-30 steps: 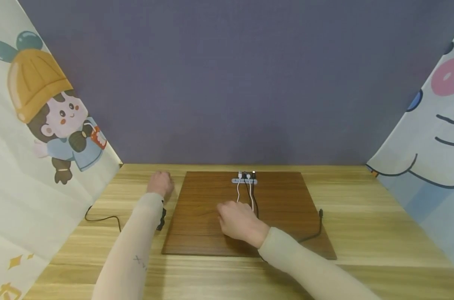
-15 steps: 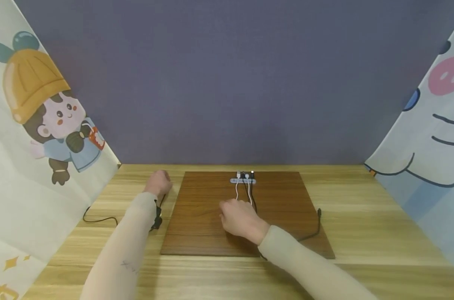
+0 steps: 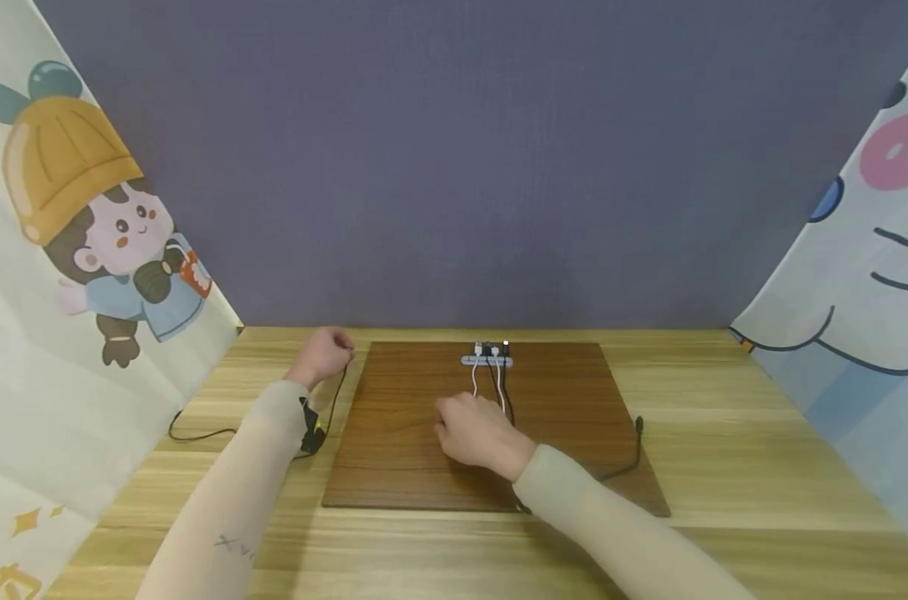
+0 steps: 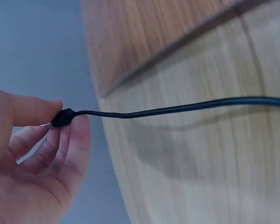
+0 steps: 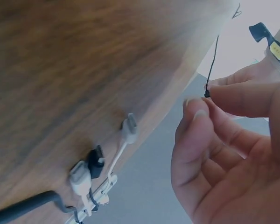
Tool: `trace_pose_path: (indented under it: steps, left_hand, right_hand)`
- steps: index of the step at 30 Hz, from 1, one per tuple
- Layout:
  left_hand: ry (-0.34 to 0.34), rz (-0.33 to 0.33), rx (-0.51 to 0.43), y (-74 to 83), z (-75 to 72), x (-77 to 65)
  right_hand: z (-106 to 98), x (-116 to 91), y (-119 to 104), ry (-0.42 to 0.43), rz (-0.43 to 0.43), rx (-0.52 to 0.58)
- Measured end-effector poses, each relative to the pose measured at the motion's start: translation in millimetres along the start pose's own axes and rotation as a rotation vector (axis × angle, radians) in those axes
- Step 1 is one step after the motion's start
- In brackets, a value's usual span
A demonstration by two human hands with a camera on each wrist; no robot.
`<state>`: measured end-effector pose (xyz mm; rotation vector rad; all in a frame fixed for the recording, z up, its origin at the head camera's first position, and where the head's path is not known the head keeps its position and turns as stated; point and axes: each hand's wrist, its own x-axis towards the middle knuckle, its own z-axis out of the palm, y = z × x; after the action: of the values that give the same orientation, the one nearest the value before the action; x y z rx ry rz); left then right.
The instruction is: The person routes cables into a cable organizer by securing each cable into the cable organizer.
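Note:
My left hand (image 3: 321,357) is beyond the board's left side, pinching the black plug (image 4: 63,117) of a cable between thumb and fingertips. From the plug, its black cable (image 4: 177,111) stretches back toward my wrist. My right hand (image 3: 478,433) is above the brown board (image 3: 394,425). In the right wrist view its fingers (image 5: 191,154) are loosely bent, with nothing visible between them and the thumb. A pale cable holder (image 3: 486,361) at the board's far edge carries several white and black cables, including a white plug (image 5: 129,128) and a black plug (image 5: 96,161).
A black cable (image 3: 639,442) with its plug lies across the board's right side. Another black cable (image 3: 199,436) rests on the wooden table (image 3: 724,450) at the left. Behind stands a grey-blue partition (image 3: 484,167), flanked by printed curtains.
My left hand has shifted slightly forward and turned, and the cable hanging from it now shows at greater length. My right hand has stayed nearly still above the board.

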<state>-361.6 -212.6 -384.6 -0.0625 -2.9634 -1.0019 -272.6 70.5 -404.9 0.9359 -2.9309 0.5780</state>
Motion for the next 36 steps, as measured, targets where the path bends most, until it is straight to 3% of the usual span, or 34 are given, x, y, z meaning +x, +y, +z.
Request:
trace_pose_path:
  steps: [4,11,19,29,36]
  left_hand:
    - [-0.003,0.007,-0.017,13.0,1.7,-1.6]
    - [0.029,0.086,-0.050,44.1,8.2,0.5]
    - [0.088,0.124,-0.077,63.4,16.0,3.9]
    - [0.052,0.166,-0.153,88.9,24.1,5.5]
    - [0.032,0.218,-0.218,116.3,33.0,9.9]
  right_hand:
    - [-3.4,5.7,0.2,-0.006,-0.006,0.015]
    - [-9.4,19.6,4.2,-0.042,-0.018,0.078]
    - [-15.1,38.7,14.3,-0.138,0.013,0.344]
    - [-16.9,57.3,26.0,-0.239,0.111,0.645]
    - [-19.4,68.2,22.5,-0.288,0.145,0.814]
